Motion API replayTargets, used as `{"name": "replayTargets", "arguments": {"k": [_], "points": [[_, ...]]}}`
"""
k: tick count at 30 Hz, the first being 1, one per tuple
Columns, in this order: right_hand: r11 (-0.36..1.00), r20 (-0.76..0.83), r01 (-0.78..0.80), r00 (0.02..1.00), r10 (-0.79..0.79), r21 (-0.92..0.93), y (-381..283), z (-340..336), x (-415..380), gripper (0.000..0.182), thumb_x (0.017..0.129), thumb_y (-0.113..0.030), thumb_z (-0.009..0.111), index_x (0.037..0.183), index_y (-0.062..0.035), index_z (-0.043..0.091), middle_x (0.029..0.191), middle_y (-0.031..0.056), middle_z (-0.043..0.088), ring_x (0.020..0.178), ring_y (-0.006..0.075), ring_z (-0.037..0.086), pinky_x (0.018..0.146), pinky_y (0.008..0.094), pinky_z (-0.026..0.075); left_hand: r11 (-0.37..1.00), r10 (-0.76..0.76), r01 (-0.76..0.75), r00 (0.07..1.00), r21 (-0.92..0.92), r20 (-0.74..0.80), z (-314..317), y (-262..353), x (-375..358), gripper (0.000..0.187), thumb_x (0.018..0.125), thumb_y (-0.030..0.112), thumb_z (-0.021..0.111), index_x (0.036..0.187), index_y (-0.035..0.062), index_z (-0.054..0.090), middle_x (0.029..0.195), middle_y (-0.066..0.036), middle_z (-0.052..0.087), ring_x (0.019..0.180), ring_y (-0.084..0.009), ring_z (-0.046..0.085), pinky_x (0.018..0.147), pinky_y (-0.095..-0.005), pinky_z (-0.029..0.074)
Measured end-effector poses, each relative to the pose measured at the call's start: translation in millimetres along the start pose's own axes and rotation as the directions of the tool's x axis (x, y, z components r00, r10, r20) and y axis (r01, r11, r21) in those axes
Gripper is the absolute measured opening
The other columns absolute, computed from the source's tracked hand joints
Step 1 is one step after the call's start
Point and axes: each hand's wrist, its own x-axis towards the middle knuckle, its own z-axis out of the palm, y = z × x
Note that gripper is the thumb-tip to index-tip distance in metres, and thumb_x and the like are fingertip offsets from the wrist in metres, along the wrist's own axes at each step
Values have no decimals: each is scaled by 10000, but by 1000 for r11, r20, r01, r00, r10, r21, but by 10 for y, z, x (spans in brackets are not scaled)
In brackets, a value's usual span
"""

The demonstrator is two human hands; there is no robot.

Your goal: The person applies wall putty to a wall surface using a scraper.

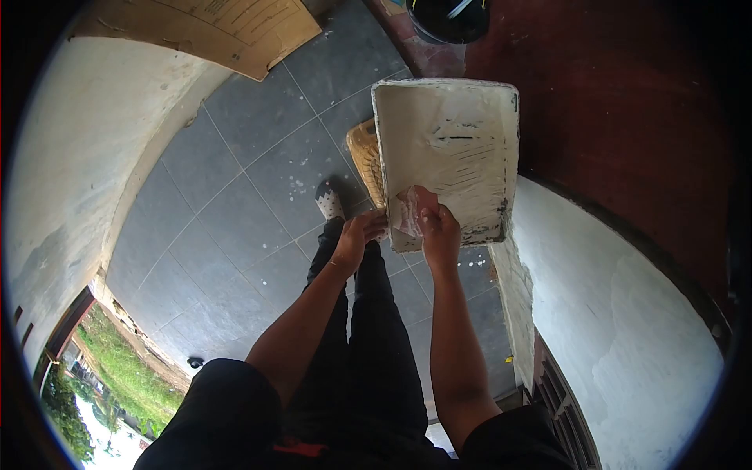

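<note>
A white-coated paint tray [381,157] is in front of me, its inside smeared with thick white material and streaked with dark scrape marks. My left hand [362,237] is at the tray's near left edge, fingers curled against the rim. Inside the near left corner, my right hand [441,236] pinches a flat reddish scraper [425,200] with white residue over its face. The scraper's blade overlaps the tray floor close to the left wall.
Under the tray's left side shows a yellowish woven-textured piece [363,153]. A black bucket [446,23] stands at the top on the dark red floor [595,86]. Cardboard [235,35] lies upper left over paint-spotted grey tiles [258,164]. White walls [619,313] flank both sides.
</note>
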Motion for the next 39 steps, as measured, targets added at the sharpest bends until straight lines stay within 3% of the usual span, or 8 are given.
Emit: {"name": "replayTargets", "arguments": {"k": [11,13,16,20,28,31,34,39], "points": [[996,-6,-35,999,36,82,209,66,290,220,917,-183,630,949,29,679,787,131,686,686,231,613,693,376,483,999,38,-37,999,19,-35,46,52,-41,605,997,406,431,1282,-108,575,1207,-217,654,1159,-302,620,1060,-407,437],[949,39,-180,984,176,261,228,83,342,207,906,-173,635,936,25,689,773,93,680,674,186,587,669,356,473,999,47,-46,998,27,-31,38,41,-35,609,997,410,432,1286,-107,572,1209,-219,653,1164,-304,617,1063,-411,434],[887,85,-245,969,230,392,274,105,411,196,894,-169,641,930,15,698,764,55,668,666,146,563,660,329,461,998,52,-51,998,29,-26,32,39,-32,613,996,415,434,1290,-107,567,1210,-220,652,1163,-307,617,1061,-411,436],[883,124,-286,958,258,372,399,126,513,195,892,-175,646,930,7,704,743,40,654,654,138,555,639,319,450,998,54,-54,998,29,-12,35,45,-40,616,995,416,435,1293,-108,563,1212,-222,650,1165,-306,616,1060,-411,436],[690,237,-514,855,462,509,-67,21,429,259,873,-245,680,1044,-50,687,864,27,647,699,116,571,560,285,433,996,58,-59,998,64,6,-3,3,-17,616,1005,436,392,1305,-70,573,1226,-209,650,1175,-299,613,1057,-400,435],[589,295,-528,843,450,612,8,-34,364,289,850,-277,711,1062,-82,683,894,15,654,734,119,592,544,285,440,994,60,-62,998,95,27,-15,-3,-43,600,1014,394,367,1337,-83,535,1272,-206,630,1196,-290,605,1065,-406,433],[593,401,-542,840,364,596,131,-174,304,327,836,-256,734,1124,-120,659,960,2,656,772,124,612,538,281,457,993,61,-64,998,99,27,-44,-9,-72,602,1008,404,378,1331,-76,544,1269,-200,635,1204,-290,602,1066,-403,431],[552,305,-387,922,239,739,96,-239,42,435,845,-164,715,1253,-91,583,1044,20,666,816,137,662,553,271,515,994,45,-43,999,99,-12,-98,-9,-177,599,998,413,395,1311,-70,562,1260,-191,645,1202,-286,605,1063,-398,431]]}}
